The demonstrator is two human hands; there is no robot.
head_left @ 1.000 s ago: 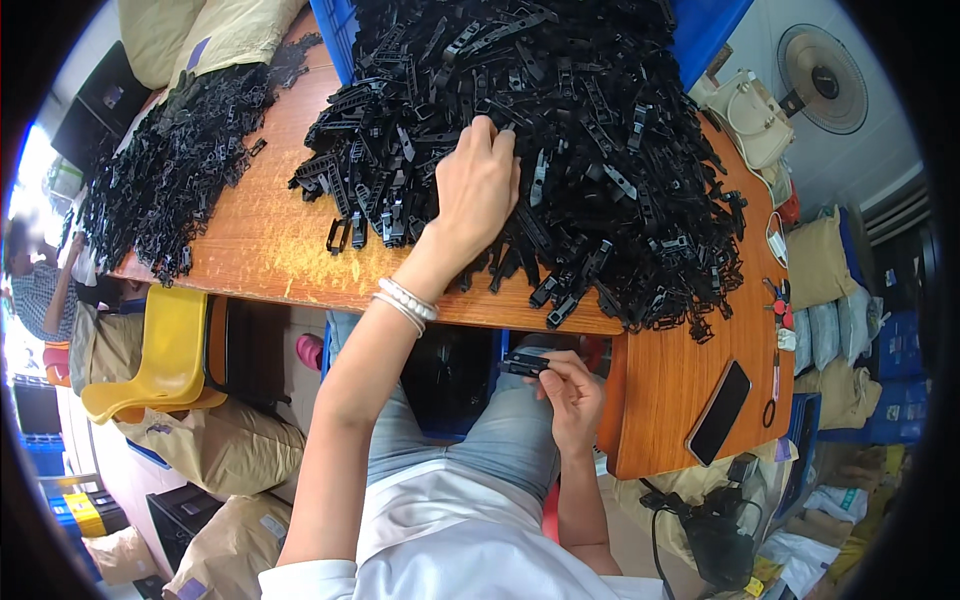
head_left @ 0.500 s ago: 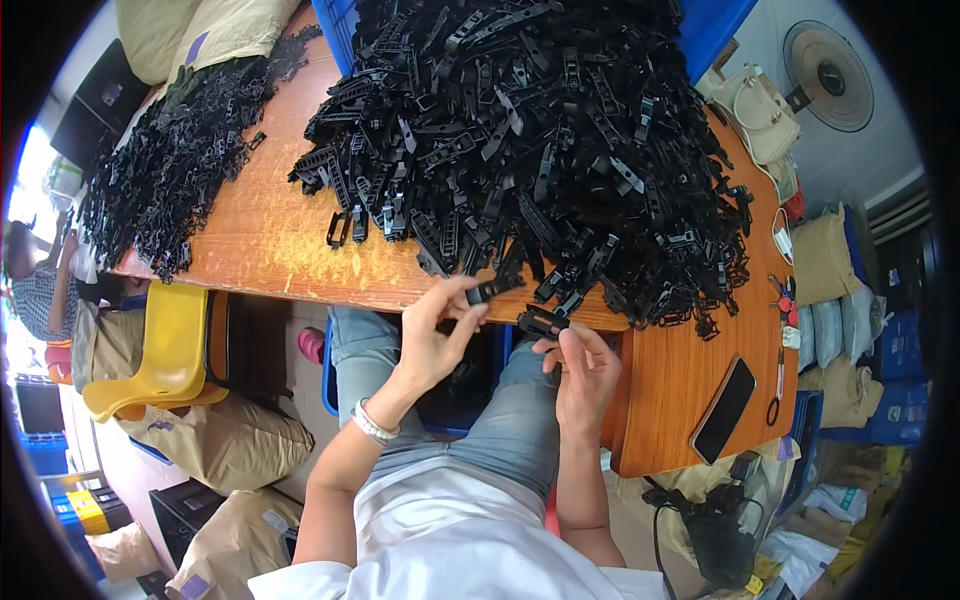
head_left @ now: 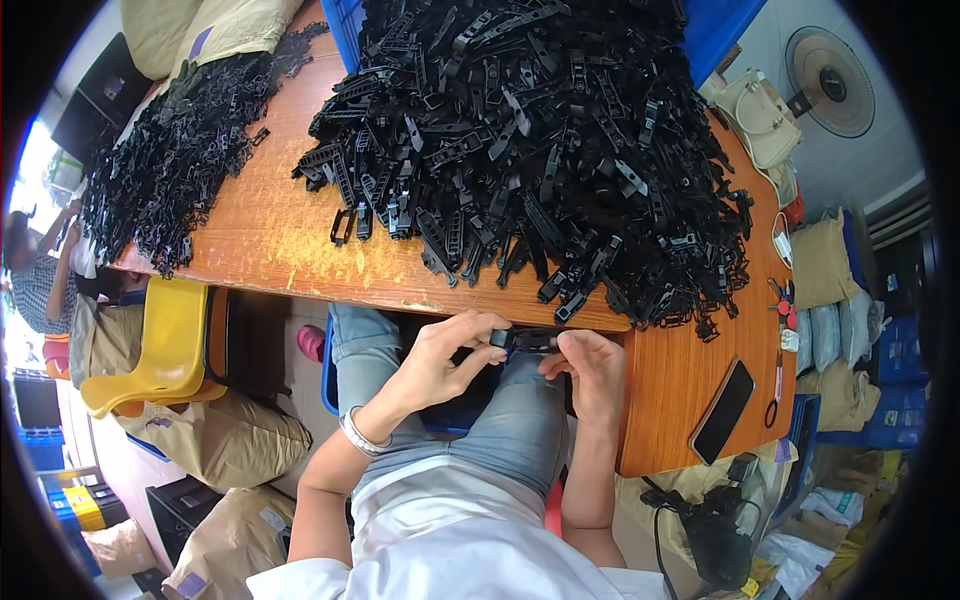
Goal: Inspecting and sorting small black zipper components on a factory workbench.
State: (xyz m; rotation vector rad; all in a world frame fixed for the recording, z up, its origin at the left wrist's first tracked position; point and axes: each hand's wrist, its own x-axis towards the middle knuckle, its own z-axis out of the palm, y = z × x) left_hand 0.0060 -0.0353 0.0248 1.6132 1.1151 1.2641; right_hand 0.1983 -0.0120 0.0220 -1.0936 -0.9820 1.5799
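Slim black part (head_left: 530, 342), faintly shiny, pinched at one end by left hand (head_left: 445, 352), at other by right hand (head_left: 594, 375), fingertips closed in; held over lap (head_left: 512, 405) near table (head_left: 660, 400).

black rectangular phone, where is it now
In the head view, the black rectangular phone lies toward the right on the brown wooden table, right of the bare right hand and below the heap of black plastic parts.
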